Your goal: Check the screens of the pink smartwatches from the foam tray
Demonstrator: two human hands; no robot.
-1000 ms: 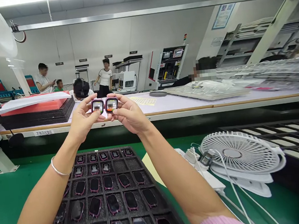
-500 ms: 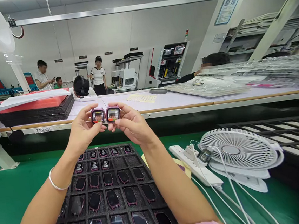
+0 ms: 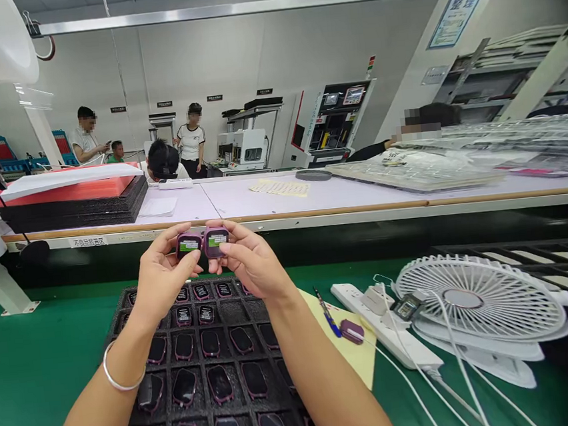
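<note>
My left hand (image 3: 166,268) grips a purple smartwatch (image 3: 188,245) between thumb and fingers. In my right hand (image 3: 245,257) is a second purple smartwatch (image 3: 216,242), held side by side with the first. The two cases touch or nearly touch, and both lit screens face me with a green band and lines of text too small to read. Beneath my forearms lies a black foam tray (image 3: 230,312) of compartments, many holding similar purple watches. Text glows on several screens in its far rows, while the nearer ones are dark. My forearms hide parts of the tray.
Right of the tray, a yellow sheet (image 3: 363,363) carries a blue pen (image 3: 328,312) and a cabled purple device (image 3: 351,331). Beyond it are a white power strip (image 3: 401,342) and a white fan (image 3: 483,297). A raised shelf (image 3: 243,207) spans the back; co-workers are behind it.
Both watches have come down slightly, and their screens went from a camera-like picture to a green band with text. The view has shifted, uncovering the pen and the cabled device.
</note>
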